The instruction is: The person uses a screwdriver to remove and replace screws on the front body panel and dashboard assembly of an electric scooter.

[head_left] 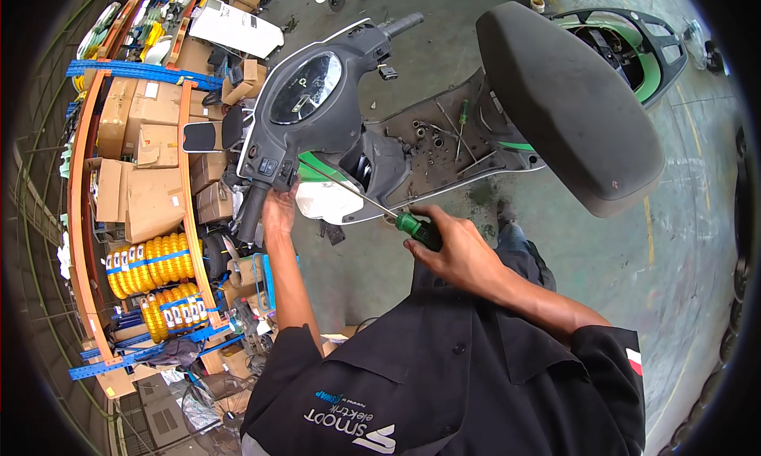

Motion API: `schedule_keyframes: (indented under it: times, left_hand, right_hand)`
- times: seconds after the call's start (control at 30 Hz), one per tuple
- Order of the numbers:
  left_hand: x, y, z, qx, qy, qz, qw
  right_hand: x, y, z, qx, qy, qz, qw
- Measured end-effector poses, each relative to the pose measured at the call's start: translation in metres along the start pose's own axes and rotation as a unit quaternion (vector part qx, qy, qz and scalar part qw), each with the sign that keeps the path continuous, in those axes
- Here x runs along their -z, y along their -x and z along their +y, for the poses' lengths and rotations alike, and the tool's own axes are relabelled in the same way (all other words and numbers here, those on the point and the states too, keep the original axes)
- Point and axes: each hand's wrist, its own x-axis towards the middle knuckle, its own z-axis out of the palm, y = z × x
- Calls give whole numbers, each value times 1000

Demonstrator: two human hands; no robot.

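My right hand is closed around the green-handled screwdriver with a long thin steel shaft, whose tip reaches up-left under the black scooter handlebar housing. There my left hand grips the housing's underside, just beside the black rubber handgrip.

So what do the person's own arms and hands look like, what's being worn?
Both hands, left hand and right hand, are bare, without gloves. The forearms are uncovered. A dark short-sleeved work shirt has buttons, printed lettering on the chest and a small red-and-white patch on the right sleeve.
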Motion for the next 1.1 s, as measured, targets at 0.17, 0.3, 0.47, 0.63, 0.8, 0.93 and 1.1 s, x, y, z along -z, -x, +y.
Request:
schedule_keyframes:
  times: [0.17,0.3,0.47,0.63,0.8,0.93,1.1]
  left_hand:
    - [-44,33,-8,-31,115,-27,992]
    - [7,55,-16,-220,-231,5,948]
    - [12,51,-10,-294,-588,9,753]
    - [0,51,-1,-445,-620,161,626]
    - [-5,53,-16,-426,-569,85,698]
    - [-7,37,2,-330,-597,76,727]
    - [-32,16,12,-332,-697,97,628]
  right_hand:
    - [7,-4,9,74,20,22,997]
    - [2,-2,8,85,6,20,996]
    - [-4,9,17,74,14,16,997]
    - [2,4,8,149,196,43,968]
    - [9,0,2,103,200,-39,974]
    - [11,-1,3,74,105,-41,991]
    - [15,-10,7,-134,-217,-57,965]
